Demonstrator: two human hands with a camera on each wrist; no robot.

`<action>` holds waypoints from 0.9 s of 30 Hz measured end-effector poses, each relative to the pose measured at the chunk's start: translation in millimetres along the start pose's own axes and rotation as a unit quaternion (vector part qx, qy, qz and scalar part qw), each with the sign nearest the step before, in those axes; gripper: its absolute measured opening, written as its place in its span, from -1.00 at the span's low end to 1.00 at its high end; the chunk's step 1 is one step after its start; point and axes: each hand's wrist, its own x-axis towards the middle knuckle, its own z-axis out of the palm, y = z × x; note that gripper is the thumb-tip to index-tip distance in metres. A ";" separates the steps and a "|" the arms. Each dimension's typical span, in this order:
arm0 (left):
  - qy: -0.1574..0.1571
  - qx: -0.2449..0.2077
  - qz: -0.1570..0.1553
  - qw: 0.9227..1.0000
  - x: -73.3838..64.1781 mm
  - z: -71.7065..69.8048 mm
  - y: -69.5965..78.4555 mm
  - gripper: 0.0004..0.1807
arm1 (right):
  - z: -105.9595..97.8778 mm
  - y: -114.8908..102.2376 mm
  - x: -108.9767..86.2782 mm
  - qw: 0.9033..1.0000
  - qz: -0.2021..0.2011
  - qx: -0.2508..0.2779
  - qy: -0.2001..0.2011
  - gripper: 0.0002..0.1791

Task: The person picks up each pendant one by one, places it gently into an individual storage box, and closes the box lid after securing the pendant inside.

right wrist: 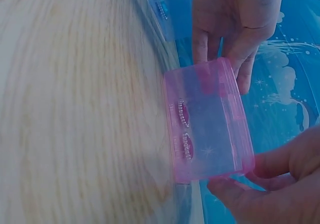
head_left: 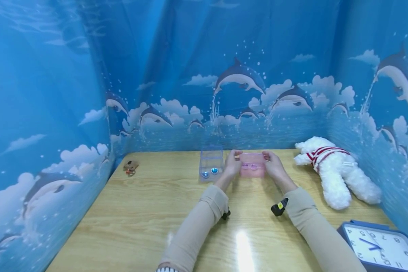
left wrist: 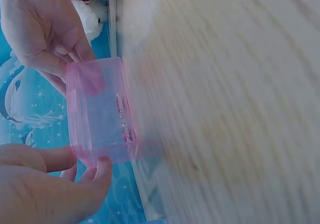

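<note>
A see-through pink plastic box (head_left: 252,172) stands near the back of the table, with both hands at its sides. My left hand (head_left: 232,165) pinches the box's left end with thumb and fingers, seen close up in the left wrist view. At the opposite end, my right hand (right wrist: 280,184) pinches a corner of the box. Inside, low against the front wall, lie two small pink gem-like pieces (right wrist: 186,146) with beaded edges. Just left of the left hand, a clear bluish box (head_left: 211,154) lies with its lid raised, holding two blue gem-like pieces (head_left: 214,170).
A white plush toy (head_left: 329,173) with a red-striped garment lies at the back right. A blue-framed clock (head_left: 382,247) is at the front right. At the far left lies a small brown trinket (head_left: 130,167). Dolphin-print curtain (head_left: 176,56) hangs around the wooden table (head_left: 139,211).
</note>
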 end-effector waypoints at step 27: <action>0.040 -0.013 0.028 0.999 -7.8 -140.6 23.8 -0.41 | 39.5 -71.2 -0.1 0.999 -0.037 0.011 -0.011 -0.25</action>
